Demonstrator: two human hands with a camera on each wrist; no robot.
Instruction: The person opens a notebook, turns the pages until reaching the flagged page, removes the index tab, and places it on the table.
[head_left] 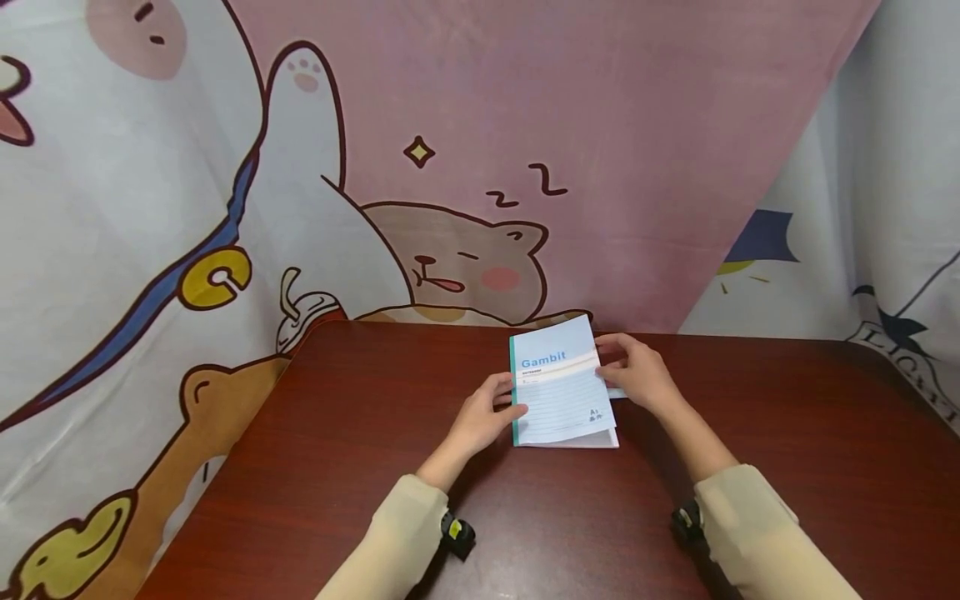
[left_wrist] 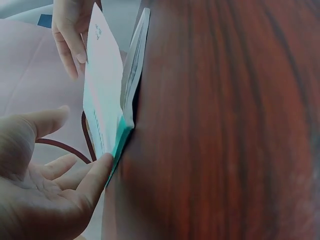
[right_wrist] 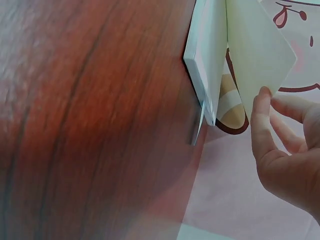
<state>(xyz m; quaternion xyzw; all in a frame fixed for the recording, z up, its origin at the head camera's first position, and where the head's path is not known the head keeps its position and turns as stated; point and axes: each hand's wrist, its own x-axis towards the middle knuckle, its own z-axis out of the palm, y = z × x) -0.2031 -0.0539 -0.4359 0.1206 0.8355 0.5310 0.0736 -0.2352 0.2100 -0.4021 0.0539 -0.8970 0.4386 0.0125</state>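
Note:
A notebook (head_left: pixel 558 396) with a pale blue "Gambit" cover and a green spine lies on the table, its front cover partly raised. My right hand (head_left: pixel 637 372) pinches the free edge of that cover (right_wrist: pixel 257 55) between thumb and fingers, as the right wrist view shows. At the spine side, my left hand (head_left: pixel 483 414) rests with its fingers extended, a fingertip touching the green spine (left_wrist: pixel 119 140). From under the notebook's right side a thin, flat, pale strip (right_wrist: pixel 199 125) sticks out; its kind cannot be made out.
The dark red-brown wooden table (head_left: pixel 360 467) reaches out on both sides of the notebook. Behind its far edge hangs a cartoon-printed cloth (head_left: pixel 637 167). Black wrist devices sit at the left sleeve (head_left: pixel 397 533) and the right sleeve (head_left: pixel 757 525).

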